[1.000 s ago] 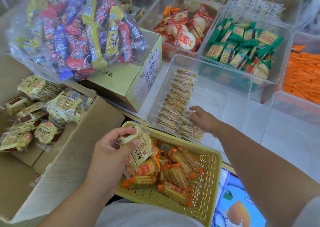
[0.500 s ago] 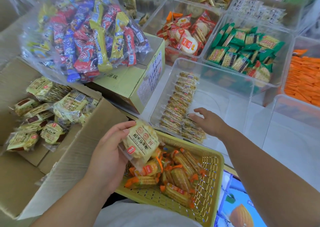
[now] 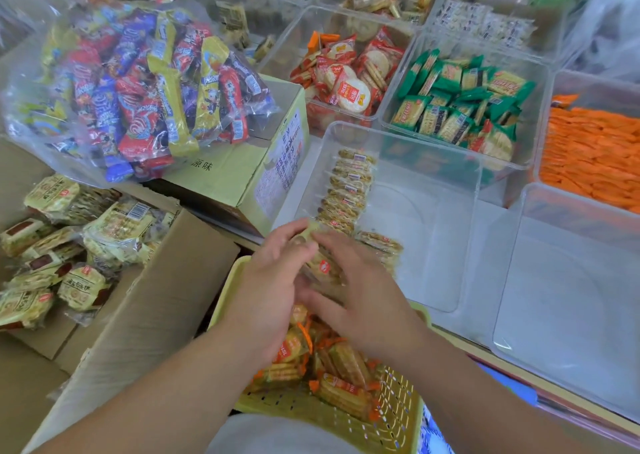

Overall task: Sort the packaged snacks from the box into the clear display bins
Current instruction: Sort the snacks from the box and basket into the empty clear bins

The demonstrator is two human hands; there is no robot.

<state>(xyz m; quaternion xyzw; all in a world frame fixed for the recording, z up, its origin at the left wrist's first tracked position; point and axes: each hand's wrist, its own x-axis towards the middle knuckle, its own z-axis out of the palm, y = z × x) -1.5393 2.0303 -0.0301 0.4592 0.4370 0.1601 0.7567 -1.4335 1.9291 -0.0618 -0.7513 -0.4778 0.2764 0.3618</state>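
A pale yellow snack packet (image 3: 322, 263) is held between both hands over the near left corner of the clear display bin (image 3: 433, 162). My left hand (image 3: 273, 280) grips it from the left. My right hand (image 3: 363, 297) has fingers over the top and the thumb below; it is blurred. A row of the same packets (image 3: 349, 190) stands along the bin's left wall, with a few more (image 3: 381, 242) lying flat near my hands. The open cardboard box (image 3: 145, 315) at left holds several more yellow packets (image 3: 114, 225).
A yellow mesh basket (image 3: 391, 419) with orange-ended packets sits under my wrists. A bag of mixed coloured bars (image 3: 138, 86) lies on a green carton (image 3: 235, 179). Bins behind hold red packets (image 3: 346, 79), green packets (image 3: 460, 103) and orange sticks (image 3: 588, 155). Another clear bin (image 3: 571, 297) stands at right.
My left hand carried the packet from above the basket up to the bin's near corner. My right hand drew back from the bin and met it on the packet.
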